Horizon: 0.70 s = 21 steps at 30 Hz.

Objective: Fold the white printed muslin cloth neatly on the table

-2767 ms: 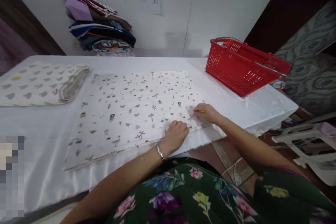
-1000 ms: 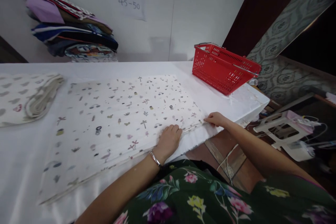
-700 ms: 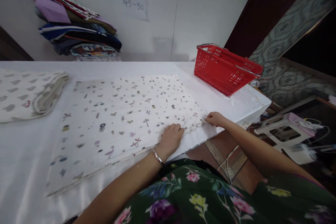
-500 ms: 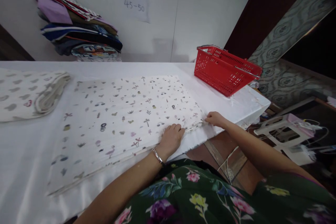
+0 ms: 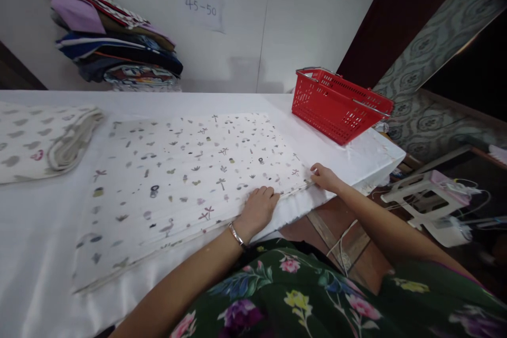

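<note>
A white cloth (image 5: 186,169), printed with small palms, flamingos and other figures, lies spread in layers on the table. My left hand (image 5: 259,208), wearing a silver bangle, rests on its near edge with the fingers laid over the fabric. At the near right corner my right hand (image 5: 325,178) has its fingers bent and closed at the cloth's edge; the fingertips are partly hidden. Left of this cloth lies a folded white cloth (image 5: 35,140) with grey heart-like prints.
A red plastic basket (image 5: 336,108) stands at the table's back right. Folded fabrics (image 5: 114,37) are piled at the back left by the wall. White satin covers the table (image 5: 35,253). On the floor to the right are a white stool (image 5: 431,190) and cables.
My right hand has shifted a little at the corner, and its index finger is slightly raised. My left hand stays in place on the cloth. The view has moved very slightly.
</note>
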Tool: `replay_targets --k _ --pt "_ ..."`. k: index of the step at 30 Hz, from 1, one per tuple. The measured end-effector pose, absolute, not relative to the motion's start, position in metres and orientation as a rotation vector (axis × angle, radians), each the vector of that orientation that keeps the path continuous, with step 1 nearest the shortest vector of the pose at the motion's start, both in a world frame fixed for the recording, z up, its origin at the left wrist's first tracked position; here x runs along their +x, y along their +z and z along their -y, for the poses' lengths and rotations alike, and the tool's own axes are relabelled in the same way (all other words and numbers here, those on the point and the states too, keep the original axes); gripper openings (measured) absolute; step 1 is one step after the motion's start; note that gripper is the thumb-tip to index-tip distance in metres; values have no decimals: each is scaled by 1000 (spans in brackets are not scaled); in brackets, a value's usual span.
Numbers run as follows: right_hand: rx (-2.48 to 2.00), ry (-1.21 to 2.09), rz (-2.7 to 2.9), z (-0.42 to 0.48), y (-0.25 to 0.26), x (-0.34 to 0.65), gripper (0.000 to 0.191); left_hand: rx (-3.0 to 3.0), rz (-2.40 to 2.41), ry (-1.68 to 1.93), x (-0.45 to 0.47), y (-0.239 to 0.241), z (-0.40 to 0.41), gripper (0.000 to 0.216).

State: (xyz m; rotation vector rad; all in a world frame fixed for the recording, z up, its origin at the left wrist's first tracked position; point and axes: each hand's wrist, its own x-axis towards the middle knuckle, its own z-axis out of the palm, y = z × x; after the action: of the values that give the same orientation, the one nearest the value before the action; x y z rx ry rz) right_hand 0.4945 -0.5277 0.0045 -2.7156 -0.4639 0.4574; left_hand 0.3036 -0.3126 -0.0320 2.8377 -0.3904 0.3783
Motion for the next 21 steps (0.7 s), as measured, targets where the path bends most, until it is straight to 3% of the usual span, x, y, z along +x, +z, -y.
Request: replay_targets --k 5,9,12,21 --pt "-2803 344 598 532 3 485 23 2755 342 360 305 -28 312 18" --pt "-2875 -71 1042 539 -3 475 14 2725 253 336 307 -30 312 23" --pt "-2706 -251 1420 544 -9 471 18 2729 231 336 308 -30 312 21" --pt "-2438 -162 1622 546 -13 471 24 2750 126 226 314 -22 316 21"
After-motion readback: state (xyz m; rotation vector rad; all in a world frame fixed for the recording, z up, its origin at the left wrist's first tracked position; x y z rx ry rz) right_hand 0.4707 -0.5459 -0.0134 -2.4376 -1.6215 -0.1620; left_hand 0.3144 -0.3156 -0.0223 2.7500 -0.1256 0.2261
